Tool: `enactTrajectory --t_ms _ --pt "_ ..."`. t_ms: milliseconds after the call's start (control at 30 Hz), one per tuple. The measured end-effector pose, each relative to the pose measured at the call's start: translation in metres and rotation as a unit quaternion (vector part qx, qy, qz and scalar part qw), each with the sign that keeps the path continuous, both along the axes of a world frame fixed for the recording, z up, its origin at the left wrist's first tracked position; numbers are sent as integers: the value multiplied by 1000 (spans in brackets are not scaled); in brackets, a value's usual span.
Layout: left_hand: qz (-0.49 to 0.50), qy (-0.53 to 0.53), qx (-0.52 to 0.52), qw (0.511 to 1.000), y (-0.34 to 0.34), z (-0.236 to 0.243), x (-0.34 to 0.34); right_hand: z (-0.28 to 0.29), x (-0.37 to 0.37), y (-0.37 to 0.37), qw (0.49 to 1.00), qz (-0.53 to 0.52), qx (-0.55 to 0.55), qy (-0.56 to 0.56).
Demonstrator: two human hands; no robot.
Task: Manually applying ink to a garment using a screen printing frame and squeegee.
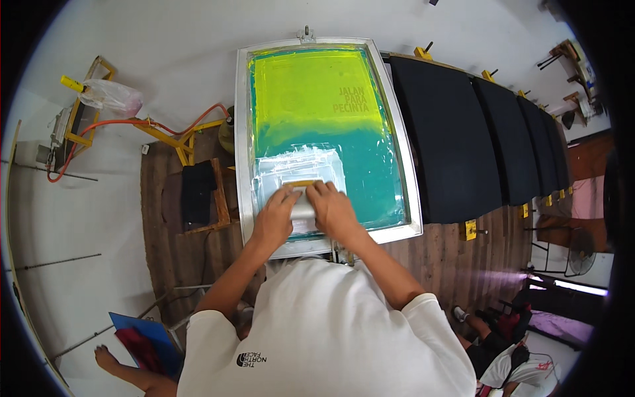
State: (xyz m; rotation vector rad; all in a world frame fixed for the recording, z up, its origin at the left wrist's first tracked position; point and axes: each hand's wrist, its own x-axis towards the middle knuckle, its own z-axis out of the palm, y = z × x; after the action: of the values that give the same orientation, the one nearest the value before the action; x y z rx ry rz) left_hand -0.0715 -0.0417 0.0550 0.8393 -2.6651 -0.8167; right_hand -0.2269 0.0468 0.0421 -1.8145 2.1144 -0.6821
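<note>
A screen-printing frame [413, 198] holds a mesh coated yellow-green at the far end and teal nearer me, with faint lettering in the yellow part. White ink [291, 162] is smeared over the near left of the mesh. A squeegee [301, 204] with a pale body and yellowish edge lies across this ink. My left hand [276, 215] grips its left side, fingers curled over it. My right hand [331, 212] grips it just to the right, also with bent fingers. The squeegee's underside is hidden.
Black garments on boards [446, 139] run rightward. At left, an orange hose [106, 122], yellow brackets [187, 142] and dark cloth on a wooden stand [198, 192]. A fan [581, 251] stands at right. Other people show by a bare foot [106, 358] lower left and seated legs [476, 337] lower right.
</note>
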Motion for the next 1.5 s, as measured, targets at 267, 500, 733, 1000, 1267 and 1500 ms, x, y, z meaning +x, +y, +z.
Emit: enactTrajectory --t_ms 267,500,733,1000,1267,1500 --pt "-12 -156 108 982 39 38 23 28 14 39 990 63 116 -52" --pt "45 -10 32 998 -13 14 -10 15 -16 -25 997 46 62 20" --pt "4 -81 -13 997 45 6 22 2 17 36 999 43 11 -20" --pt "46 -56 40 997 6 35 -12 25 -15 -5 996 57 57 -26" --pt "-4 -89 -22 996 43 -7 25 -6 21 35 999 38 19 -14" --pt "19 -73 64 995 17 34 8 32 2 12 994 64 91 6"
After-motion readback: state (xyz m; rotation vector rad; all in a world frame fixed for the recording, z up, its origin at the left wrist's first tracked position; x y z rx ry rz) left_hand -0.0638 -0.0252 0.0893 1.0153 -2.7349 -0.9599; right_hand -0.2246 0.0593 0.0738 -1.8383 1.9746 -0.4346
